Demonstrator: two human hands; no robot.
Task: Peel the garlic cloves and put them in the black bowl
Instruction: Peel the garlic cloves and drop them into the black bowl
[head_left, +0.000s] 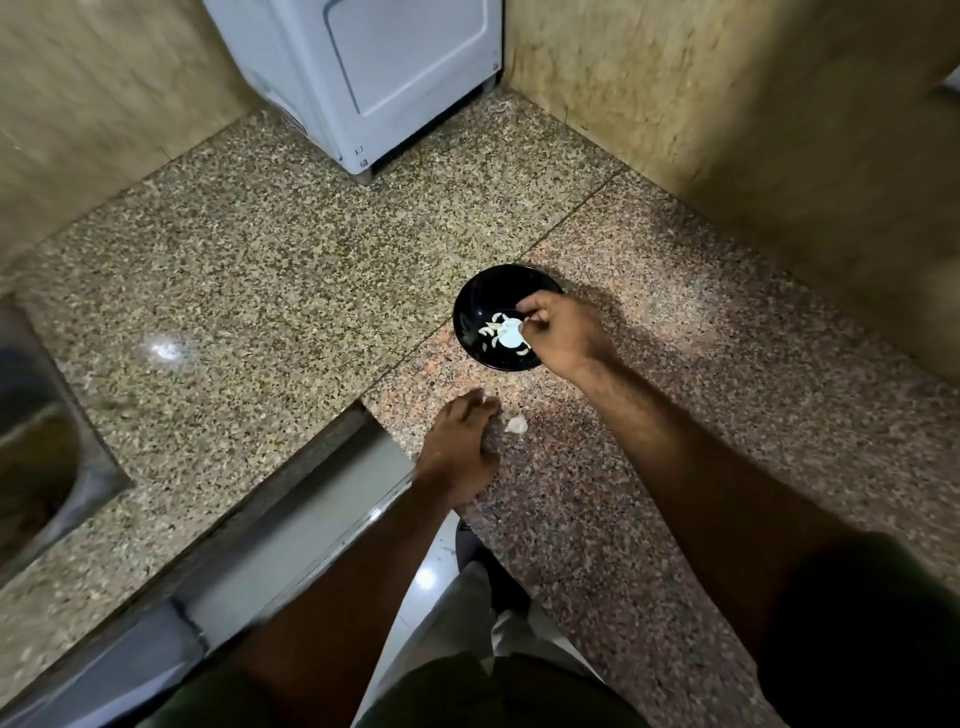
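In black bowl (470, 304): peeled garlic cloves (491, 332) | right hand (563, 332) above

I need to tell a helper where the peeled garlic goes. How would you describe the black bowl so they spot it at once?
Start at the white appliance in the countertop's back corner and come forward along the speckled stone countertop. The black bowl sits under the right hand. It is the only round, glossy dark thing there, with pale garlic cloves inside.

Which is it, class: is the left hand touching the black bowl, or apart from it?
Apart. The head view shows bare granite counter between the left hand and the black bowl.
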